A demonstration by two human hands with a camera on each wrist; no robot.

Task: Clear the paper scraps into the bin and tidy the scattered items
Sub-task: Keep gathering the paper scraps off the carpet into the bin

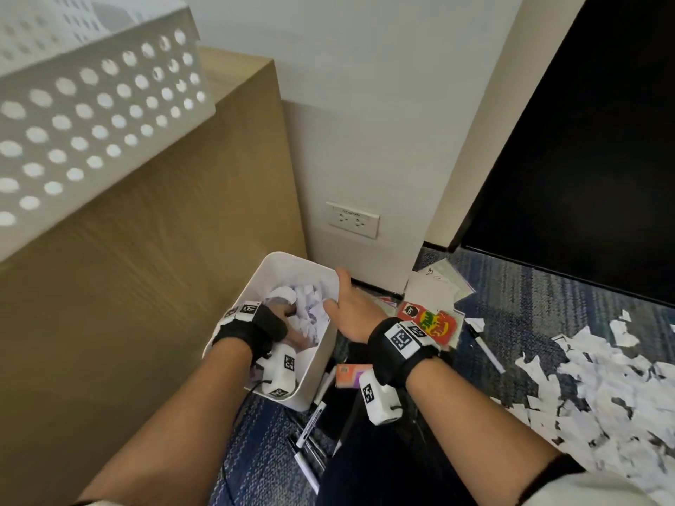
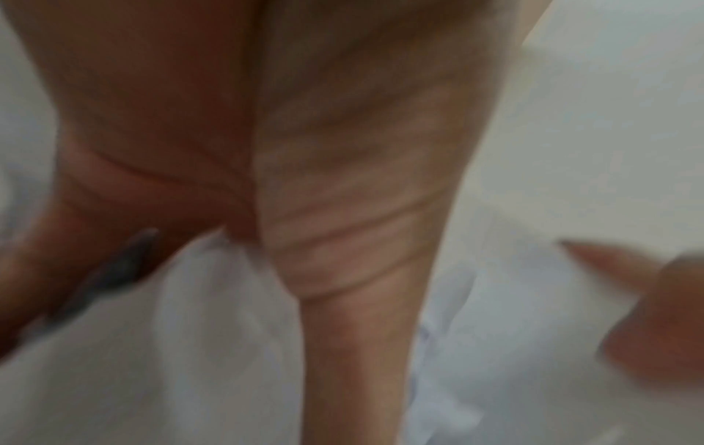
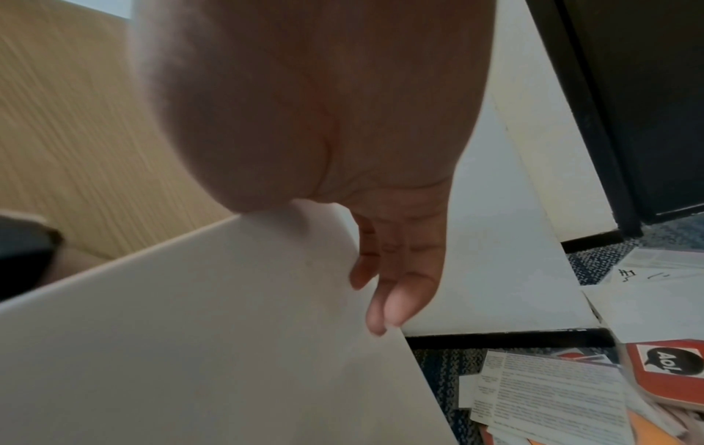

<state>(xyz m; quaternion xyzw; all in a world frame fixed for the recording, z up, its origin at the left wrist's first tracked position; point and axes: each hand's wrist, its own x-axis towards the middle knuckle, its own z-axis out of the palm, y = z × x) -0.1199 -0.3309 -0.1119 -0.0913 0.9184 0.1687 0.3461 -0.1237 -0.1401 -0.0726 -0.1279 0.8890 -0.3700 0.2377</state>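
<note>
Beneath both hands the white bin [image 1: 321,363] sits on carpet, right grip [image 1: 350,312] relaxed with straight fingers over its rim, left grip [image 1: 288,323] buried among paper scraps [image 1: 310,304] inside, its state unclear.

head view downward, wrist views close-up

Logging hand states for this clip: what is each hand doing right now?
Left hand: down inside the bin among paper scraps; grip cannot be told.
Right hand: open, fingers straight against the bin's outer wall.
</note>
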